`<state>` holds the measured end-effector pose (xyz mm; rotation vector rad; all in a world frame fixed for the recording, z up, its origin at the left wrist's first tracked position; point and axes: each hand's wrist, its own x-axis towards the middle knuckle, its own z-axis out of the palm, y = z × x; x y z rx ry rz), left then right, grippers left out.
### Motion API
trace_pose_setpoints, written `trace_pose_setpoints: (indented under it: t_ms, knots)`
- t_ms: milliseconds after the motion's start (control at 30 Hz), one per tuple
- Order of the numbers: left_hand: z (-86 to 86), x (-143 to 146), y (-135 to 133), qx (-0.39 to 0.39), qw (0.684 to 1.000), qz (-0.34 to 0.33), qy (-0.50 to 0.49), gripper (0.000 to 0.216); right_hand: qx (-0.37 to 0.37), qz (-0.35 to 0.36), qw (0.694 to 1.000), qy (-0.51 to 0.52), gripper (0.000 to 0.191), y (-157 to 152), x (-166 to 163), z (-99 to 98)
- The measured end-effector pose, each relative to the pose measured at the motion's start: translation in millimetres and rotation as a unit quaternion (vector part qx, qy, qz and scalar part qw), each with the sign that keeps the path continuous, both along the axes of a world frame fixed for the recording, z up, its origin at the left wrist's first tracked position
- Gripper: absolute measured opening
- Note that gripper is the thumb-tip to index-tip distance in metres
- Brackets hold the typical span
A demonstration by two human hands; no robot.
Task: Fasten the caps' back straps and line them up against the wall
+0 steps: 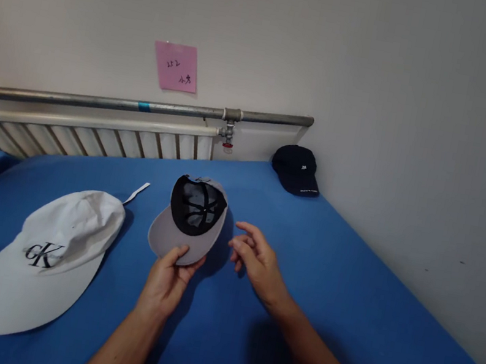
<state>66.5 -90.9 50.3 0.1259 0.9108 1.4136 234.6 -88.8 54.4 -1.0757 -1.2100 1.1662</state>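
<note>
My left hand point(168, 281) grips the brim of a grey cap point(189, 223), thumb on top, holding it up over the blue surface with its dark inside facing me. Just to the cap's right hovers my right hand point(258, 260), fingers loosely curled and apart, holding nothing and not touching the cap. A large white cap point(48, 255) with a black logo lies flat at the left, its strap trailing toward the back.
A dark navy cap point(297, 169) sits in the far corner against the wall. The blue-covered surface point(344, 298) ends at a wall on the right. Behind run a radiator point(92, 138), a metal pipe point(144, 106) and a pink note point(176, 66) on the wall.
</note>
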Motion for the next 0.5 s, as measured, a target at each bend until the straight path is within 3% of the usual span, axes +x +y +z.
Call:
trace_pose_setpoints:
  t_ms: [167,333,400,500]
  knots:
    - [-7.8,10,-8,0.015,0.997,-0.054,0.050,0.034,0.007,0.024,0.997,-0.077,0.045,-2,-3,-5.7]
    - [-10.9,6,-10,0.030,0.983,-0.144,0.113,0.014,-0.001,0.001,0.990,-0.141,0.017,5,0,-17.9]
    - [-12.8,-2,-5,0.009,0.978,-0.133,0.160,0.021,-0.004,-0.008,0.988,-0.154,0.010,6,1,-19.2]
    - [-16.8,-20,5,-0.012,0.974,-0.068,0.215,0.025,-0.010,0.010,0.989,-0.150,0.012,6,2,-15.9]
